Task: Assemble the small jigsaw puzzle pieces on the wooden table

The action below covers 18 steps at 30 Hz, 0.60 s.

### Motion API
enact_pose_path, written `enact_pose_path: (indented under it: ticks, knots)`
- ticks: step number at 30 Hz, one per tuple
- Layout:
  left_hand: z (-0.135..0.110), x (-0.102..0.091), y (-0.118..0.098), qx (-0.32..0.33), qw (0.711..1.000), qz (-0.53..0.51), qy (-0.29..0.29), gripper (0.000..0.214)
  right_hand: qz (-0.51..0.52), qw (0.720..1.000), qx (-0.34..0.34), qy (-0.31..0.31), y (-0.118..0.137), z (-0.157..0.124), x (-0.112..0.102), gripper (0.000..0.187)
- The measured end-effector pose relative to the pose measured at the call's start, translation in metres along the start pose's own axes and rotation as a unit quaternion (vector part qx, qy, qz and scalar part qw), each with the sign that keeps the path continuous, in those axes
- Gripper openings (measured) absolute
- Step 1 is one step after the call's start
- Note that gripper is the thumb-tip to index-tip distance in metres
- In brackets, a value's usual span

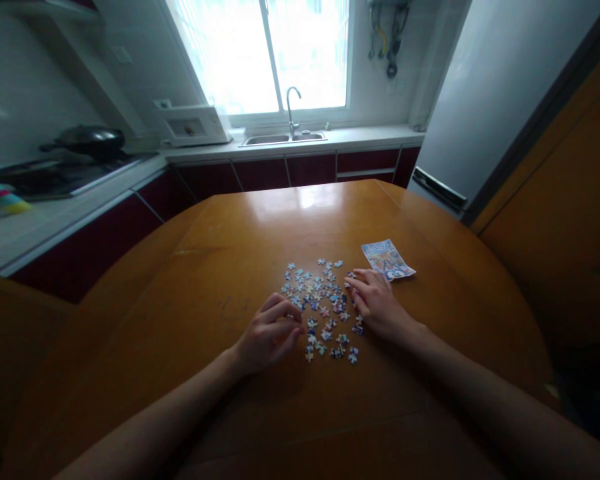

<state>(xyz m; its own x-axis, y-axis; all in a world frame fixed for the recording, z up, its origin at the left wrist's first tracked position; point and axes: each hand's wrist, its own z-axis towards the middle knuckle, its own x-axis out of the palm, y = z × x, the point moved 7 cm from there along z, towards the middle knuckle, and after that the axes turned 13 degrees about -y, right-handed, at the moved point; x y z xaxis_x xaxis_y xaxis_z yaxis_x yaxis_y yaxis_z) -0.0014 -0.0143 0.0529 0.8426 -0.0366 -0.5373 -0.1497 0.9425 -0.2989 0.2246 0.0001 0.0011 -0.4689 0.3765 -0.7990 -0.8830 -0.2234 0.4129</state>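
Note:
Several small jigsaw pieces [320,300] lie scattered on a round wooden table [240,247]. My left hand [270,337] rests at the left edge of the scatter, fingers curled inward with the tips near the pieces; whether they pinch a piece is hidden. My right hand [377,303] lies on the table at the right edge of the scatter, fingers bent and pressed on the pieces there. A small printed picture card [387,259] lies just beyond my right hand.
A kitchen counter runs behind the table with a sink and tap [290,133], a white microwave [193,125] and a black pan on a hob [87,141]. A grey refrigerator [485,107] stands at the right, beside orange cabinets [570,200].

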Motion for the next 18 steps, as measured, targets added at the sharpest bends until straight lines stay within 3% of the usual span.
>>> enact_pose_path:
  ticks: [4, 11, 18]
  knots:
    - [0.002, 0.0, -0.002, 0.001, 1.0, 0.001, -0.003, 0.011, 0.034, 0.999, 0.015, -0.027, 0.005, 0.008, 0.0, 0.035]
    - [0.002, 0.0, -0.003, 0.004, 1.0, 0.006, -0.004, 0.012, -0.06, 0.997, -0.018, 0.043, 0.016, 0.004, 0.014, 0.049]
    - [0.001, 0.0, -0.003, 0.005, 1.0, 0.005, -0.006, 0.01, -0.06, 0.998, 0.005, 0.021, 0.013, 0.006, 0.009, 0.045]
